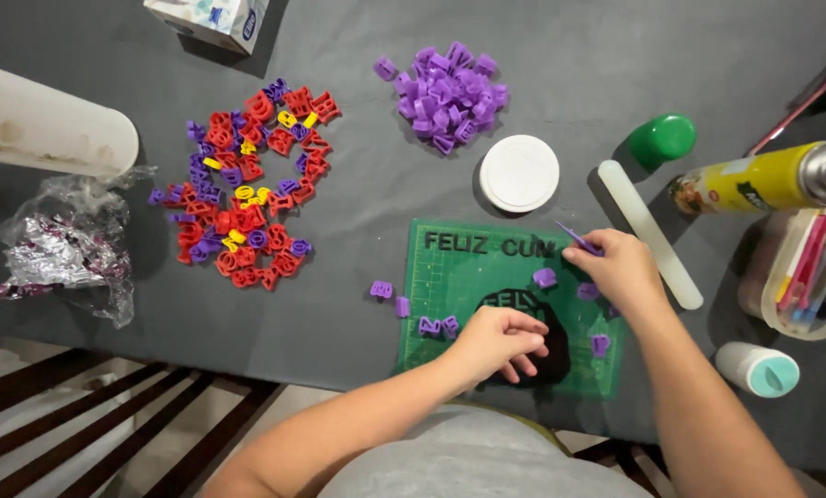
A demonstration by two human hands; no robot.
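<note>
where the green cutting mat (450, 277) lies near the table's (357, 212) near edge, its lower border runs close to that edge, and little room is left between the two forearms. the left hand (498, 341) rests at the mat's six o'clock, knuckles up, fingers curled down onto a dark rolled sheet (546, 355) and pressing it, holding nothing. the right hand (620, 269) sits at the mat's three o'clock, wrist bent inward, fingers pinched around a thin purple tool (579, 239) whose tip points toward eleven o'clock over the dark cut-out letters (488, 244) along the mat's top. small purple letter cutters (545, 278) lie scattered on the mat and just off its left border. beyond the mat at twelve o'clock is a round white lid (519, 172), with a heap of purple cutters (448, 95) farther on. a white rolling stick (648, 231) lies just right of the right hand, hemming that side. open grey table stretches at nine o'clock, before the mixed red, purple and yellow cutters (247, 184).
</note>
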